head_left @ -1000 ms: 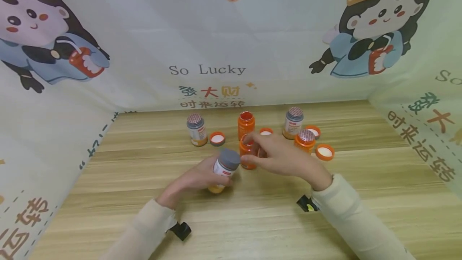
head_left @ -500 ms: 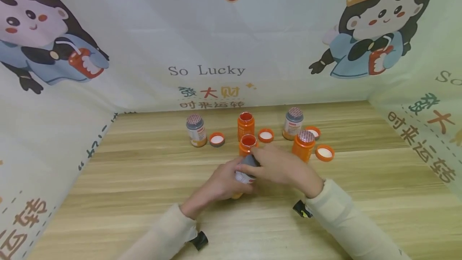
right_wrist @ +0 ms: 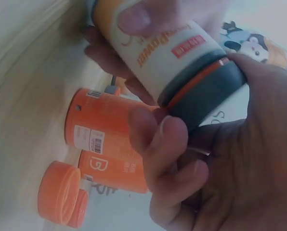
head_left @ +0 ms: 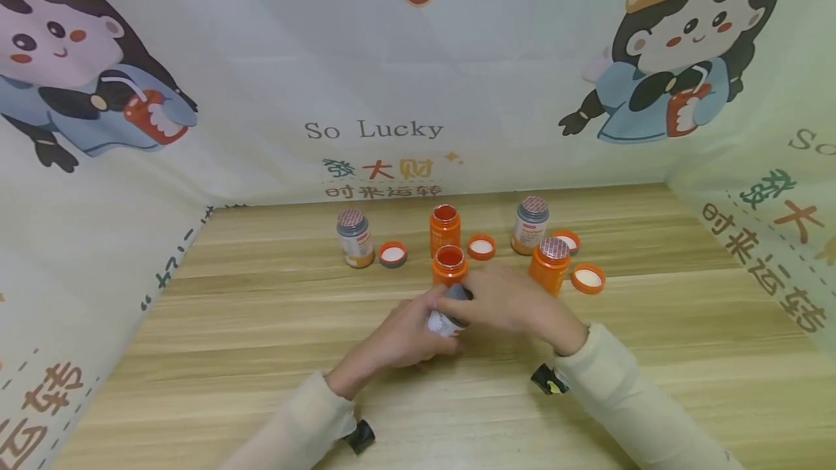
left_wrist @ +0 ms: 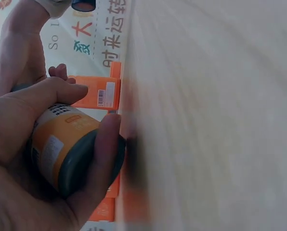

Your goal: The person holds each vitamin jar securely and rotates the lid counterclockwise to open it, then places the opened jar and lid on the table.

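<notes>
Tilted over the table in front of me is a pill bottle point(head_left: 441, 324) with a white and yellow label and a grey cap point(right_wrist: 208, 94). My left hand point(head_left: 408, 336) holds the bottle round its body; in the left wrist view its dark base point(left_wrist: 81, 166) shows between thumb and fingers. My right hand point(head_left: 509, 301) grips the cap from the other side. A thin orange band shows at the cap's lower edge in the right wrist view. Just behind both hands stands an orange bottle point(head_left: 449, 264) without a cap, its mouth uncovered.
Behind it is another uncapped orange bottle point(head_left: 445, 229). Grey-necked bottles with patterned seals stand left point(head_left: 356, 241) and right point(head_left: 530, 228), and a sealed orange bottle point(head_left: 549, 267) sits near my right wrist. Several loose caps point(head_left: 481, 246) lie among them. A printed cloth point(head_left: 522, 93) surrounds the table.
My left hand has carried the bottle to the right, toward my right hand. The right hand has come down from the uncapped orange bottle and taken hold of the grey cap.
</notes>
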A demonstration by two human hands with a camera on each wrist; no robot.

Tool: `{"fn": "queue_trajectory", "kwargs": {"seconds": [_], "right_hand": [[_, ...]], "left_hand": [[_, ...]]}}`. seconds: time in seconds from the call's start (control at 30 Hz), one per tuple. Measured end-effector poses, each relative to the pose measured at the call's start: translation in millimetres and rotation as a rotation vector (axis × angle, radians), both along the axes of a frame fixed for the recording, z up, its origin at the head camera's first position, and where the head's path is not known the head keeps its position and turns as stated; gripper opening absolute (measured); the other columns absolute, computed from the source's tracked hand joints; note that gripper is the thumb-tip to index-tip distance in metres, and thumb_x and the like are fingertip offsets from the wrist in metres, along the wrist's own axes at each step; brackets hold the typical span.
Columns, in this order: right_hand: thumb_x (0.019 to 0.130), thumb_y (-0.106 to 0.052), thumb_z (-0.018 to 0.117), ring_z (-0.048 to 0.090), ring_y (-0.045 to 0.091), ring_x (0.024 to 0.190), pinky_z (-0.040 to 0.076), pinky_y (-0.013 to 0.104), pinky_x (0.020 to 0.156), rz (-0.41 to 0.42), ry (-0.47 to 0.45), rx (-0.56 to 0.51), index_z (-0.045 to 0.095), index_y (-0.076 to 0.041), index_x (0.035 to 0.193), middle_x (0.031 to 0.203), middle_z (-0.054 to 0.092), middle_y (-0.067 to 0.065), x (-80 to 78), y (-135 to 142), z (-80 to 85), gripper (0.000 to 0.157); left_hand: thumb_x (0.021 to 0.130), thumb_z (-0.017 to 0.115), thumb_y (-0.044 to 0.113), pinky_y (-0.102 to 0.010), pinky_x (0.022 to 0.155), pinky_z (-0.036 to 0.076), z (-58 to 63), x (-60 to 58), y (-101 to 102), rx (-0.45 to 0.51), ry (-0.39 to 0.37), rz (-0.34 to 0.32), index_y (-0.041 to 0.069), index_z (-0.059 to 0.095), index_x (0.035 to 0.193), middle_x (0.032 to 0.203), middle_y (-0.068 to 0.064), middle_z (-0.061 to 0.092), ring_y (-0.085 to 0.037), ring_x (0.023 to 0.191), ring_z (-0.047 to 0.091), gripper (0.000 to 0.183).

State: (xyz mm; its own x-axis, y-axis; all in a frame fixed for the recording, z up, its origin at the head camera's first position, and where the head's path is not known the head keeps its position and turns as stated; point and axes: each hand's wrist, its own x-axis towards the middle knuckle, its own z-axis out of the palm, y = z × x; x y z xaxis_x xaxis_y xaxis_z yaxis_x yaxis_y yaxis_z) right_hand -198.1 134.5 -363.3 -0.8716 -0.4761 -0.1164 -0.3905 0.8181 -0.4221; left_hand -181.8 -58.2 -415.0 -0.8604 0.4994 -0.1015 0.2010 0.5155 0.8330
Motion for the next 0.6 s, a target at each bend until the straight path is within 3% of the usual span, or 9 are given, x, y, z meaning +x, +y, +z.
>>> {"fn": "queue_trajectory", "kwargs": {"seconds": [0.27, 0.6], "right_hand": [[0.091, -0.072, 0.058, 0.035, 0.01, 0.051, 0.021, 0.025, 0.048, 0.027, 0.006, -0.033, 0.048, -0.022, 0.062, 0.057, 0.034, -0.009, 0.2, -2.4, 1.4, 0.058], [0.088, -0.075, 0.059, 0.038, 0.009, 0.051, 0.023, 0.025, 0.048, 0.029, 0.057, -0.007, 0.053, -0.024, 0.063, 0.056, 0.034, -0.01, -1.2, -6.1, -1.8, 0.057]], "left_hand": [[0.081, 0.078, 0.007, -0.042, 0.048, 0.062, -7.8, -3.0, -3.8, 0.121, -0.111, -0.023, 0.025, 0.057, 0.128, 0.102, -0.008, 0.062, -0.021, 0.081, 0.063, 0.054], [0.078, 0.076, 0.003, -0.041, 0.045, 0.061, -9.1, -4.5, -6.5, 0.151, -0.118, -0.013, 0.024, 0.057, 0.127, 0.097, -0.008, 0.063, -0.019, 0.074, 0.064, 0.056]]}}
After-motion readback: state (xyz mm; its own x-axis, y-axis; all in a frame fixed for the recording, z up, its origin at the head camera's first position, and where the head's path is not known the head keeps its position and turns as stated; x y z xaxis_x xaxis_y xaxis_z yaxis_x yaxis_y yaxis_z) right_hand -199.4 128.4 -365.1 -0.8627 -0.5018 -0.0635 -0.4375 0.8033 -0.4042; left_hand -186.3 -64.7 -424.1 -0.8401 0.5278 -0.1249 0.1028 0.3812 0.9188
